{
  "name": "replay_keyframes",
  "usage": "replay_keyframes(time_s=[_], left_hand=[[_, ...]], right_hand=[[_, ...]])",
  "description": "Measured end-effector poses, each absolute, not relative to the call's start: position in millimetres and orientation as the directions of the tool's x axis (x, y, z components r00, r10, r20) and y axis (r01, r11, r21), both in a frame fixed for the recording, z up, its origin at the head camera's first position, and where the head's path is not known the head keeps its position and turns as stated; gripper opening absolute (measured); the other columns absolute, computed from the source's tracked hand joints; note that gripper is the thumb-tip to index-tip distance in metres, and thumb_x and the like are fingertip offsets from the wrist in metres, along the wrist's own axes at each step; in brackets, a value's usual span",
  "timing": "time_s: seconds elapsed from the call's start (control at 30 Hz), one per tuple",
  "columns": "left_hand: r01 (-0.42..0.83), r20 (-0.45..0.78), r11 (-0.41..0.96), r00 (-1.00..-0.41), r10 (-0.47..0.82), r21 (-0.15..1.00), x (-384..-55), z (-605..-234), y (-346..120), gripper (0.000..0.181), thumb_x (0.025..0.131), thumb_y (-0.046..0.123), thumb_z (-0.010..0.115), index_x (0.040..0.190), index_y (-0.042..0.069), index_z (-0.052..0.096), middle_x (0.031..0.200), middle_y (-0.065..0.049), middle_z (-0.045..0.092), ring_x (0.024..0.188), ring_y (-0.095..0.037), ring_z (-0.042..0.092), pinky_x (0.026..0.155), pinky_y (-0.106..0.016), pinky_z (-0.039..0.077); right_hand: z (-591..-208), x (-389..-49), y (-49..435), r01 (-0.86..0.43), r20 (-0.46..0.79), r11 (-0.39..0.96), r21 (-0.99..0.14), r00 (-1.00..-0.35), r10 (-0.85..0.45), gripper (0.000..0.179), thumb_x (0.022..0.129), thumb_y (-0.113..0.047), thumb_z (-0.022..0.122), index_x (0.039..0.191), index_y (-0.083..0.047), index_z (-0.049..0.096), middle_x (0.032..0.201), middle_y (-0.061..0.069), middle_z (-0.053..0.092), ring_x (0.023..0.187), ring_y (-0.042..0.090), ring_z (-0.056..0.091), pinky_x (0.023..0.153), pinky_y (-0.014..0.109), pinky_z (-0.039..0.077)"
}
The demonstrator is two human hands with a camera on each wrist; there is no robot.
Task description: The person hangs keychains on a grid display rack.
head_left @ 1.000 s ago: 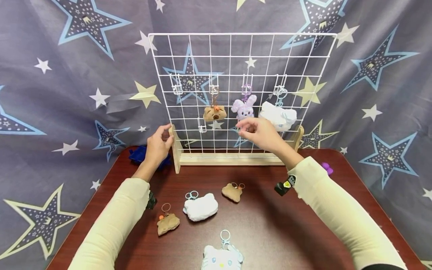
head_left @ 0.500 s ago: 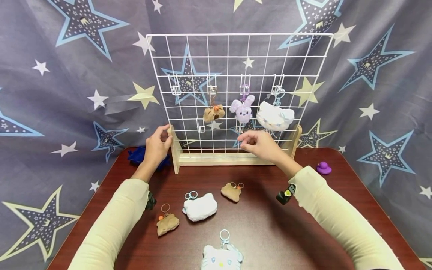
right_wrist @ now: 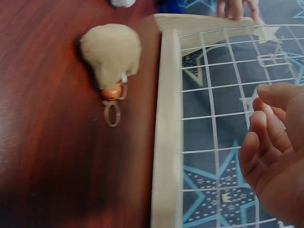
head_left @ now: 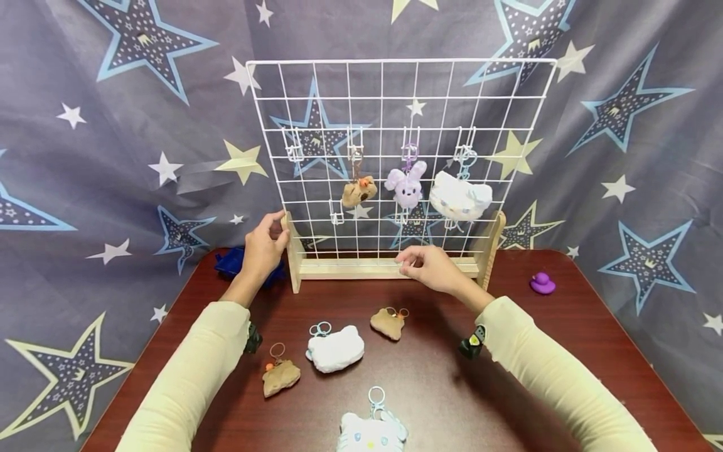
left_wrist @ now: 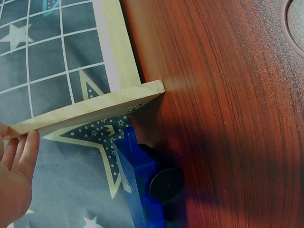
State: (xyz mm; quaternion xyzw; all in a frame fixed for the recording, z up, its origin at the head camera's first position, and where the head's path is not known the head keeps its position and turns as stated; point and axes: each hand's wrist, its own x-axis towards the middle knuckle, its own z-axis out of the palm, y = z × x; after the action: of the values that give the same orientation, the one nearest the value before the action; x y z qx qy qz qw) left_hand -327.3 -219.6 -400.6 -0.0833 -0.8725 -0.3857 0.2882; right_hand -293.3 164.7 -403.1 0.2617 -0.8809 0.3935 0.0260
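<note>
A white wire grid rack [head_left: 402, 61] stands upright in wooden feet on the table. My left hand [head_left: 264, 243] grips the top of the left wooden post [left_wrist: 90, 107]. In front of the lower grid hovers my right hand [head_left: 433, 267], fingers loosely curled and holding nothing; the right wrist view shows this hand [right_wrist: 278, 147] apart from the wires. From upper hooks hang a brown plush keychain [head_left: 359, 190], a lilac bunny plush keychain [head_left: 408, 188] and a white plush keychain [head_left: 460, 198]. The upper left hook [head_left: 294, 150] bears nothing.
On the table lie a brown plush keychain [head_left: 388, 324], another brown plush keychain [head_left: 280, 378], a white plush keychain [head_left: 336, 349] and a white cat plush keychain [head_left: 371, 433]. A blue toy with a black wheel [left_wrist: 142, 175] sits behind the left post. A purple duck [head_left: 543, 284] stands at right.
My right hand has moved down from just below the lilac bunny to the rack's base. The hanging brown plush has turned and tilted slightly. My left hand stays on the post.
</note>
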Motion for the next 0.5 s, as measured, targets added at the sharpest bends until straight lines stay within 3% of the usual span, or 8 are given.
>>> replay_keyframes(time_s=[0.17,0.5], left_hand=[[0.375,0.577,0.69,-0.813,-0.077,0.619,-328.4,-401.1,-219.7,0.045,0.094,0.007,0.069,0.138,0.012,0.063,0.1,-0.019,0.076,0.09,-0.035,0.075,0.077,-0.048,0.06],[0.369,0.573,0.692,-0.815,-0.079,0.62,-327.6,-400.6,-219.9,0.044,0.094,0.008,0.069,0.138,0.012,0.063,0.1,-0.019,0.076,0.09,-0.034,0.075,0.079,-0.049,0.059]], right_hand=[[-419.3,-292.8,164.8,-0.458,0.217,0.557,-0.692,-0.869,-0.445,0.015,0.088,-0.01,0.074,0.103,-0.011,0.076,0.083,0.002,0.072,0.071,0.014,0.063,0.065,0.022,0.048],[-455.3,-292.6,159.4,-0.445,0.161,0.553,-0.704,-0.859,-0.486,0.02,0.089,-0.005,0.073,0.108,-0.002,0.075,0.086,0.004,0.076,0.082,0.008,0.063,0.078,0.024,0.048]])
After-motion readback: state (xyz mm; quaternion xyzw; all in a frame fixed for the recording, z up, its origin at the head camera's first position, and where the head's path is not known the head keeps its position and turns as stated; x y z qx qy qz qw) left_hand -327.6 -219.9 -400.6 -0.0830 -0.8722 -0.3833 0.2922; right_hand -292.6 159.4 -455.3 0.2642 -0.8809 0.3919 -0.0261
